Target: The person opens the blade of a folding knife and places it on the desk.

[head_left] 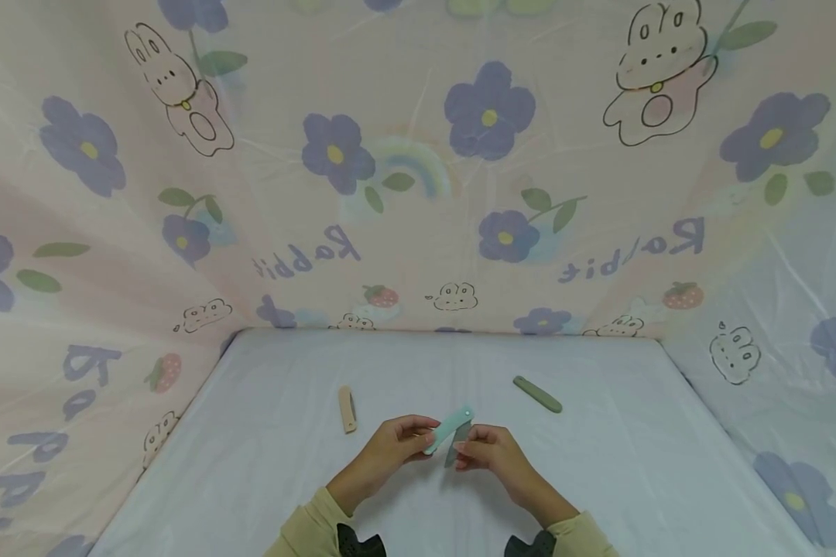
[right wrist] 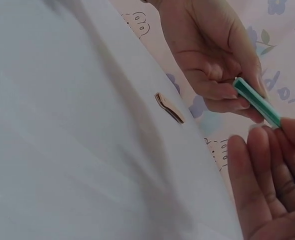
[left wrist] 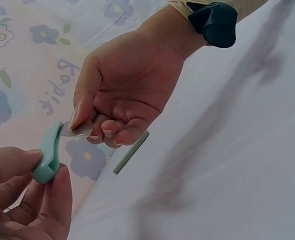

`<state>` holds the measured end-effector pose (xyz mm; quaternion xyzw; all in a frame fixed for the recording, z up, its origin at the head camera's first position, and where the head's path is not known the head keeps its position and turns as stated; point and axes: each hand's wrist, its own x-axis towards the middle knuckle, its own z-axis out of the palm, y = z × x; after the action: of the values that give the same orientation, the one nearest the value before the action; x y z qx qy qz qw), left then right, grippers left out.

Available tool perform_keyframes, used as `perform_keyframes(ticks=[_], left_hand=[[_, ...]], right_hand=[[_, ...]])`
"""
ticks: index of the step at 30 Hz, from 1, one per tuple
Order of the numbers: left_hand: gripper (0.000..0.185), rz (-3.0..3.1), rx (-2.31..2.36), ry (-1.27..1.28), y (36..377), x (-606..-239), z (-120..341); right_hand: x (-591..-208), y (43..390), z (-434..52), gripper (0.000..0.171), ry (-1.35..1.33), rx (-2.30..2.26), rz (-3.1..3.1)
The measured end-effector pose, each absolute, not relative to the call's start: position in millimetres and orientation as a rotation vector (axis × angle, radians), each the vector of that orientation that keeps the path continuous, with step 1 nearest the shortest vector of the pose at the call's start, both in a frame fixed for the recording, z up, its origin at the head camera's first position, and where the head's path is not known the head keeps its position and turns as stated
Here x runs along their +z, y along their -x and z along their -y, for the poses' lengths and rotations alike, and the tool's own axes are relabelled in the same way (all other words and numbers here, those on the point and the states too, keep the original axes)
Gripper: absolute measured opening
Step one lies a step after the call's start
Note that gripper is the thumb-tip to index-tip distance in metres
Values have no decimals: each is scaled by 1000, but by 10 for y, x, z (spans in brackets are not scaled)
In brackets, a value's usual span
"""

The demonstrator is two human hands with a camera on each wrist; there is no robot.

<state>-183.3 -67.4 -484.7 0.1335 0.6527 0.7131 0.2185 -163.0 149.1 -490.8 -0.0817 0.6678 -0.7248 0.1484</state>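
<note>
Turquoise folding knife (head_left: 450, 430) sits between the two hands in the lower middle of the head view, held above a white table (head_left: 251, 472), its handle slanting up to the right and its blade (head_left: 457, 445) swung partly out from the pivot at the upper end. The left hand (head_left: 399, 442), left of centre, grips the handle between thumb and fingers; the right hand (head_left: 491, 450), right of centre, pinches the blade between thumb and fingers, so the hands are apart from each other but joined through the knife. A beige folding knife (head_left: 347, 409) lies to the left of the left hand, and a green handle-shaped piece (head_left: 537, 394) lies farther up to the right, both untouched. The step in hand looks like turning the blade about its pivot, though whether outward or back in I cannot tell. As I judge it, the next move calls for a steady left grip on the handle, a slow swing by the right along the hinge's arc, and fingertips kept clear of the edge and the handle's slot
</note>
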Motion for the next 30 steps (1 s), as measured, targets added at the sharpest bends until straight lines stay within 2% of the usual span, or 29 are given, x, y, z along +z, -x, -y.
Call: perform_keyframes(ticks=[16,30], left_hand=[[32,-1832,1955,-363,1838,-4816,690],[31,-1883,1885,-409,1814,-4864,724]], right_hand=[[-4937,1615,-1644,25,114,-2083,-1989],[-5029,1612,-1821,28,112,-2002,-1947]])
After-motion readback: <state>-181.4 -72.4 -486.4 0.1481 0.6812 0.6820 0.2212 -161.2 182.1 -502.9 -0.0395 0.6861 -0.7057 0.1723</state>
